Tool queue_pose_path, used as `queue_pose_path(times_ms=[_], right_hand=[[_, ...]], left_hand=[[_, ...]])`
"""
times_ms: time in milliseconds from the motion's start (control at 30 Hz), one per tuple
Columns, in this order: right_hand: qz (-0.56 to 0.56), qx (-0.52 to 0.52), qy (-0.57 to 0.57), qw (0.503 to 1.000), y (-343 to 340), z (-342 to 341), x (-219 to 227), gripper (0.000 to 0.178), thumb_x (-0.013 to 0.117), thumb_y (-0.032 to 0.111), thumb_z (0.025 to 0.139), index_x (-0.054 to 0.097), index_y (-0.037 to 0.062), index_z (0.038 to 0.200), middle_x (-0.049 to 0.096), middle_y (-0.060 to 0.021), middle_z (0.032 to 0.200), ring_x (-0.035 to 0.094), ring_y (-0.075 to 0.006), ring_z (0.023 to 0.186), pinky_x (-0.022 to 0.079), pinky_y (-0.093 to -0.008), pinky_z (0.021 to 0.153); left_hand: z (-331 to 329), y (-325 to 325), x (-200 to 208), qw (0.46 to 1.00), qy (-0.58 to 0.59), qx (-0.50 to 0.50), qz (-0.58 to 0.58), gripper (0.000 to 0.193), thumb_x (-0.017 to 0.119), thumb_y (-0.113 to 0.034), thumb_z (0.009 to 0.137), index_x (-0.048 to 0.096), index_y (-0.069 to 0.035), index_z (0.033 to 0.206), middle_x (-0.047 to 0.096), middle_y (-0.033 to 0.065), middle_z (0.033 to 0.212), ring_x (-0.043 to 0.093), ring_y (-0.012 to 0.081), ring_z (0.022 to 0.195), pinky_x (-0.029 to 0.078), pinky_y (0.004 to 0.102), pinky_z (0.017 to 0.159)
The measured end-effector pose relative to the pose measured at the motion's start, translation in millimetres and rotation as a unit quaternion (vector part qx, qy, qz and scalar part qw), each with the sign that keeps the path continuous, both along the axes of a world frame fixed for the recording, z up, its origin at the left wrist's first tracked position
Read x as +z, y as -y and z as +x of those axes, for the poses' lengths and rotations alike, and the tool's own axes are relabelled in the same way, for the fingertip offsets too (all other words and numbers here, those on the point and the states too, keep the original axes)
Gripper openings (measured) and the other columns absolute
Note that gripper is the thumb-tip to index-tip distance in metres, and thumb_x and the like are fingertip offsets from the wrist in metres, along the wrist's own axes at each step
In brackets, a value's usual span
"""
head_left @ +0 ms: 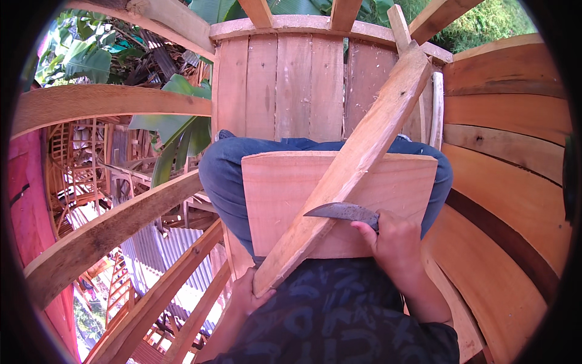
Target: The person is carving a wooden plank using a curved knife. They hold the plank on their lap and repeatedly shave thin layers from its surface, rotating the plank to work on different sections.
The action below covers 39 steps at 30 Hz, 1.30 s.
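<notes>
A long, rough-edged wooden beam (pixel 364 136) slants from my lap up toward the far right. My left hand (pixel 247 292) is closed around its near end. In my right hand (pixel 394 239) is a knife (pixel 345 212) with a dark, curved blade; the fingers wrap its handle, which is hidden. The blade lies across the beam near its lower half, its tip pointing left. Beneath the beam, a flat wooden board (pixel 279 188) rests on my crossed legs.
I sit on a plank floor (pixel 294 85) with scattered shavings. A wall of wooden boards (pixel 503 151) stands close on the right. On the left, wooden rails (pixel 121 239) border a drop toward corrugated metal roofing (pixel 157 255). A thin wooden strip (pixel 436 109) stands near the beam's far end.
</notes>
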State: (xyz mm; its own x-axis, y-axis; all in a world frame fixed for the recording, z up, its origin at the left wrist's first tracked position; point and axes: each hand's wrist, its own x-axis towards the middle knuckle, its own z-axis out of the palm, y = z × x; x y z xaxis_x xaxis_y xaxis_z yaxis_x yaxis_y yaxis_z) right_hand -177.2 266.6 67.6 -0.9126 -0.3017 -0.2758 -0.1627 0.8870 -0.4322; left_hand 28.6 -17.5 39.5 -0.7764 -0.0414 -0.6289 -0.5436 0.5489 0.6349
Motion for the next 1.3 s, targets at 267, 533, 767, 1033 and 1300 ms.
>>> queue_pose_path(times_ms=[267,533,767,1033,1300], right_hand=[[0.039,-0.203,-0.07,0.976,-60.0,-42.5,-4.1,0.049,0.063,0.039,0.088,0.052,-0.0009,0.063,0.055,-0.0212,0.059,0.057,-0.0395,0.054,0.043,-0.0441,0.048],[-0.029,-0.021,0.022,0.999,-0.1,2.6,-5.5,0.046,0.066,0.041,0.084,0.054,0.0001,0.066,0.054,-0.0187,0.057,0.057,-0.0376,0.053,0.043,-0.0437,0.048],[0.001,-0.029,-0.04,0.999,-2.6,-10.0,-13.0,0.05,0.066,0.044,0.084,0.053,0.0002,0.064,0.054,-0.0181,0.055,0.057,-0.037,0.052,0.043,-0.043,0.047],[-0.042,-0.234,-0.086,0.968,-44.3,-43.1,-7.6,0.05,0.063,0.039,0.089,0.051,-0.002,0.062,0.051,-0.0212,0.054,0.054,-0.0395,0.049,0.04,-0.0426,0.047],[-0.02,0.007,-0.017,1.0,8.7,3.6,-14.4,0.052,0.066,0.049,0.082,0.052,0.0037,0.061,0.055,-0.0141,0.056,0.057,-0.0323,0.049,0.044,-0.0401,0.044]], left_hand=[[11.3,-2.0,-10.6,0.999,-0.018,0.012,-0.028,0.054,0.079,-0.043,0.066,0.051,-0.002,0.087,0.057,0.0155,0.07,0.059,0.0332,0.062,0.046,0.0373,0.058],[-3.7,-8.7,-3.4,0.997,-0.037,0.031,-0.055,0.055,0.079,-0.045,0.064,0.053,-0.001,0.085,0.056,0.0141,0.068,0.06,0.03,0.06,0.046,0.0368,0.058],[-4.5,-8.1,-5.9,0.996,-0.048,0.048,-0.057,0.052,0.081,-0.041,0.062,0.056,-0.001,0.084,0.058,0.0129,0.068,0.059,0.0278,0.06,0.047,0.0351,0.058],[-4.0,-5.2,-4.9,0.996,-0.043,0.05,-0.062,0.048,0.081,-0.035,0.06,0.056,-0.001,0.083,0.058,0.0131,0.069,0.059,0.0265,0.061,0.047,0.0344,0.059],[-10.0,-10.1,0.4,0.995,-0.016,0.063,-0.071,0.046,0.081,-0.031,0.059,0.057,-0.002,0.084,0.06,0.0122,0.07,0.061,0.024,0.062,0.048,0.0328,0.059]])
